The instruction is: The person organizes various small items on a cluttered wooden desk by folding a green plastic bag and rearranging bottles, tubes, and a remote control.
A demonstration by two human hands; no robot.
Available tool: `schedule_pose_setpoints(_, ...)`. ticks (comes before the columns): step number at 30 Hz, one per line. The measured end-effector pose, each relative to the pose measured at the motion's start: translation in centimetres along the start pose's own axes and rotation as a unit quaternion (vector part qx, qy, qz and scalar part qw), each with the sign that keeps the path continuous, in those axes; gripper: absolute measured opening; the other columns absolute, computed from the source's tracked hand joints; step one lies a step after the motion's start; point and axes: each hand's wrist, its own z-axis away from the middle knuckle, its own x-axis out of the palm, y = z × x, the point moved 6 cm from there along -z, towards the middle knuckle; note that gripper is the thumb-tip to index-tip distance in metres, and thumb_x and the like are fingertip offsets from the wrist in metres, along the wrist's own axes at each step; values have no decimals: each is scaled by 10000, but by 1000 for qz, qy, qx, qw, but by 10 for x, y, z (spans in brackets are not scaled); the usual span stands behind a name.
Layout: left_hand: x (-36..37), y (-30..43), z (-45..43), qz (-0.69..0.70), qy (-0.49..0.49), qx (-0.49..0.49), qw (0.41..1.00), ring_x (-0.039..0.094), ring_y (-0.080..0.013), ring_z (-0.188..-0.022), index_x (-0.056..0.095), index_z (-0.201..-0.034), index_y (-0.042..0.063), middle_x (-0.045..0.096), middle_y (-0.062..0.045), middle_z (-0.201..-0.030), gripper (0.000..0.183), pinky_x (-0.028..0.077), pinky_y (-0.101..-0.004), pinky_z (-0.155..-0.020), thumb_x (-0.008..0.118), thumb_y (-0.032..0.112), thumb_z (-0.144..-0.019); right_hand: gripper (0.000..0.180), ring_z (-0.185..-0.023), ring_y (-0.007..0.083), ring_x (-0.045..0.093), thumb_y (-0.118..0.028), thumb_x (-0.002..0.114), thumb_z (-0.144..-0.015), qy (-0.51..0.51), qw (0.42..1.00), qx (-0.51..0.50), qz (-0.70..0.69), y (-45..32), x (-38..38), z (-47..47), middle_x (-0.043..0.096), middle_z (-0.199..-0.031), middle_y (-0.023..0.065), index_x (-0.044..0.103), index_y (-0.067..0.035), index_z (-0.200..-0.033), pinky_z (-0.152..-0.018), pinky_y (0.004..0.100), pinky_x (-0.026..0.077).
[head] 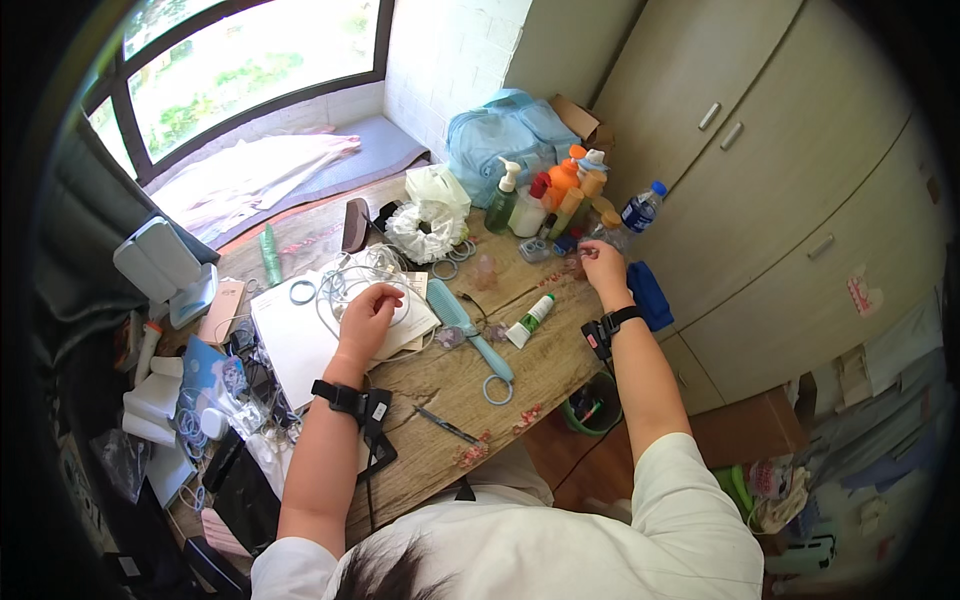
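Note:
My left hand (369, 319), fingers curled, is over white sheets of paper (281, 337) and a loose tangle of white cable (324, 296). Whether it grips the cable I cannot tell. At the table's right side my right hand (602, 264) has its fingertips together beside the bottles; anything small between them is hidden. A light-blue comb (469, 330) lies between the hands, with a white and green tube (531, 321) to its right. Near the comb's handle is a pale blue hair tie (497, 390). A dark pen (448, 425) rests closer to me.
Pump bottles, including a green one (502, 199), crowd the back right by a blue bag (510, 139). A water bottle (643, 208) stands at the edge. Cables and boxes clutter the left. Below the right edge is a bin (592, 405); cabinet doors (757, 195) rise beyond.

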Motion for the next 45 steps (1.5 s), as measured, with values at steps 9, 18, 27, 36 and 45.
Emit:
schedule_pose_setpoints(9,1,3,-1,0,0,-1,1000,599,-103,-727,651,-956,26,665,-37,-809,143,468,-244,-677,530,68,-892,374,-837,292,623,-216,673,-780,-73,993,-80,-56,-53,24,15,631,-866,124,638,-90,-1130,-759,385,507)
schedule_pose_setpoints(18,0,-1,-1,16,-5,-9,1000,592,-95,-728,646,-961,19,663,-34,-819,145,463,-236,-679,523,67,-900,365,-982,277,582,-241,649,-829,-251,945,-207,-24,-153,74,62,513,-1137,147,617,-111,-1168,-866,347,479)
schedule_pose_setpoints(27,0,3,0,11,-1,-1,1000,618,-112,-756,644,-961,12,673,-52,-826,149,474,-245,-692,518,65,-901,159,-947,332,588,-166,629,-810,-223,963,-153,12,-121,59,53,558,-1047,153,688,-137,-955,-831,394,482)
schedule_pose_setpoints(36,-6,2,1,-19,5,-3,1000,616,-130,-738,649,-967,25,671,-48,-817,158,474,-254,-687,522,81,-894,171,-906,297,607,-113,634,-796,-137,986,-100,-1,-50,36,22,603,-996,137,718,-102,-944,-814,387,493)
schedule_pose_setpoints(45,2,4,0,3,-4,-11,1000,600,-106,-731,650,-963,26,665,-35,-817,155,464,-240,-682,522,86,-901,253,-932,293,606,-65,607,-788,-38,994,-96,-44,-22,25,18,600,-1051,146,721,-111,-1009,-849,365,495)
